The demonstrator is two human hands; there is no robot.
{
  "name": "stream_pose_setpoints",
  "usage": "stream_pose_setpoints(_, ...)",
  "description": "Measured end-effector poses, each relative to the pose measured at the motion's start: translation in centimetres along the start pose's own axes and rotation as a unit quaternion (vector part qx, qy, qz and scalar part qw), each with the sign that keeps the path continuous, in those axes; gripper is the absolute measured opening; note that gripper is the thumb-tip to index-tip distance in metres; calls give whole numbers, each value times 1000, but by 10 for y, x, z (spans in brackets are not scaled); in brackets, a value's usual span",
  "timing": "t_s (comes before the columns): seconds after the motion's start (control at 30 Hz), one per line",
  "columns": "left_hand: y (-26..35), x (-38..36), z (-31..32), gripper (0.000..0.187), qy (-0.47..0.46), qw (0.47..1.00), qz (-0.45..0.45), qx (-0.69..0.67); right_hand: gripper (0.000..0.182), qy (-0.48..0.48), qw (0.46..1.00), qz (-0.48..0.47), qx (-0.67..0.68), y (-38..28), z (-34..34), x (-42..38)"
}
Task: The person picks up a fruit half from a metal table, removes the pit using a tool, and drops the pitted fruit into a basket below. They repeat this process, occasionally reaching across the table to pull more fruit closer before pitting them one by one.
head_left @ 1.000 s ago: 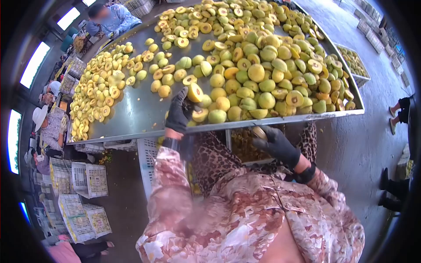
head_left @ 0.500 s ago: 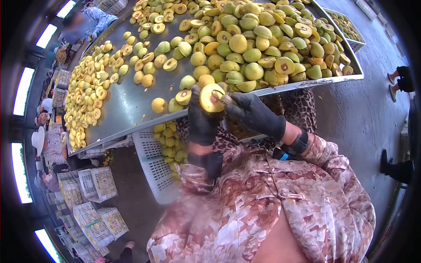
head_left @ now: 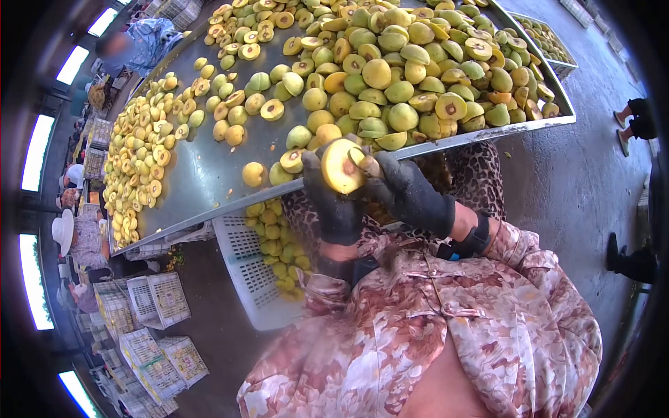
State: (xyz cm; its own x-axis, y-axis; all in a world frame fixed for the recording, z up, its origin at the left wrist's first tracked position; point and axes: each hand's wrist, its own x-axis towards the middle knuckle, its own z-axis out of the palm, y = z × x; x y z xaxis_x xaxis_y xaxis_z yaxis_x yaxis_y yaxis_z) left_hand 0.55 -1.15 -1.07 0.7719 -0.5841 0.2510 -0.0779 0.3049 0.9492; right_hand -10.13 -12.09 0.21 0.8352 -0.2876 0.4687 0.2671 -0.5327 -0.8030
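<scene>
Both my hands wear dark gloves and meet just below the near edge of the metal table [head_left: 202, 182]. My left hand [head_left: 333, 202] holds a halved yellow fruit [head_left: 341, 167], its cut face turned up toward me. Close against the fruit's right side is my right hand [head_left: 412, 191], its fingers closed around a small tool [head_left: 369, 166] that is mostly hidden; its tip is at the centre of the fruit. A large heap of green-yellow fruit [head_left: 390, 70], many halved, lies on the table just beyond my hands.
More fruit halves [head_left: 136, 160] lie at the table's left. Below it stands a white crate [head_left: 251, 272] with fruit. Another crate [head_left: 543, 42] is at the upper right. A person in blue [head_left: 150, 42] is at the upper left; stacked crates [head_left: 150, 355] stand lower left.
My hands and the fruit have moved slightly right and down. The fruit is tilted differently, and my right hand has turned against its right side.
</scene>
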Motion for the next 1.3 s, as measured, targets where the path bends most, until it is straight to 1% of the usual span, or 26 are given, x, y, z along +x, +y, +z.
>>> stream_pose_setpoints(0.03,6,1,3,46,3,998,-15,-68,37,-3,999,30,14,-1,0,0)
stream_pose_setpoints(0.07,16,0,5,47,2,999,27,31,34,-5,998,58,28,-2,0,2)
stream_pose_setpoints(0.13,19,3,6,44,-3,992,66,111,30,-16,999,32,18,-3,-5,5)
stream_pose_setpoints(0.2,10,0,1,38,-4,996,53,76,29,-28,1000,1,13,-8,-8,7)
stream_pose_setpoints(0.27,9,1,-3,30,-13,999,-10,-45,31,-43,998,-42,14,-16,-11,11)
stream_pose_setpoints(0.33,19,1,2,27,-4,999,46,18,31,-79,996,-14,-24,-24,-15,6)
stream_pose_setpoints(0.37,27,-1,7,29,9,981,130,143,31,-98,994,0,-42,-26,-16,3)
stream_pose_setpoints(0.43,34,0,6,36,-13,924,227,306,30,-98,995,-7,-16,-26,-18,0)
stream_pose_setpoints(0.47,32,2,-2,37,-47,905,240,347,29,-98,995,-10,-2,-25,-19,-3)
stream_pose_setpoints(0.5,27,4,-7,38,-82,883,253,386,27,-113,994,8,12,-22,-21,-6)
stream_pose_setpoints(0.53,22,5,-7,45,-79,931,192,301,24,-129,991,26,25,-16,-24,-9)
stream_pose_setpoints(0.57,17,5,-7,52,-66,967,134,209,22,-144,988,42,37,-11,-24,-12)
stream_pose_setpoints(0.6,17,9,-4,55,-61,995,-27,71,21,-117,990,69,36,-7,-20,-14)
stream_pose_setpoints(0.63,18,15,-2,58,-56,979,-181,-70,20,-90,991,92,33,-2,-15,-15)
stream_pose_setpoints(0.67,-5,22,-13,68,-66,985,-142,-78,19,-63,992,108,29,2,-12,-13)
stream_pose_setpoints(0.77,20,12,17,65,12,970,-62,-234,18,3,1000,8,-3,-4,4,0)
stream_pose_setpoints(0.8,29,11,23,59,20,971,-44,-235,18,-24,997,54,-45,-5,2,0)
stream_pose_setpoints(0.87,34,16,21,57,21,985,-7,-171,18,6,999,28,26,-6,6,6)
stream_pose_setpoints(0.9,35,15,18,57,27,990,3,-136,18,17,997,24,68,-8,12,4)
stream_pose_setpoints(0.97,40,17,15,53,26,988,-35,-150,19,-4,990,50,129,-8,18,0)
stream_pose_setpoints(1.03,36,18,12,51,-25,985,-37,-166,20,-13,979,84,183,-13,19,-8)
stream_pose_setpoints(1.07,39,17,16,42,1,978,-51,-204,17,8,968,106,229,-21,20,-11)
stream_pose_setpoints(1.1,44,17,16,42,-24,983,-23,-179,15,-41,937,167,303,-21,15,-14)
stream_pose_setpoints(1.17,52,16,14,42,-77,989,29,-127,13,-134,843,283,438,-14,-3,-23)
stream_pose_setpoints(1.2,55,16,14,43,-95,987,35,-124,10,-161,854,271,414,-23,-11,-19)
stream_pose_setpoints(1.3,61,14,14,43,-114,987,101,-53,11,-153,852,256,431,-28,-13,-13)
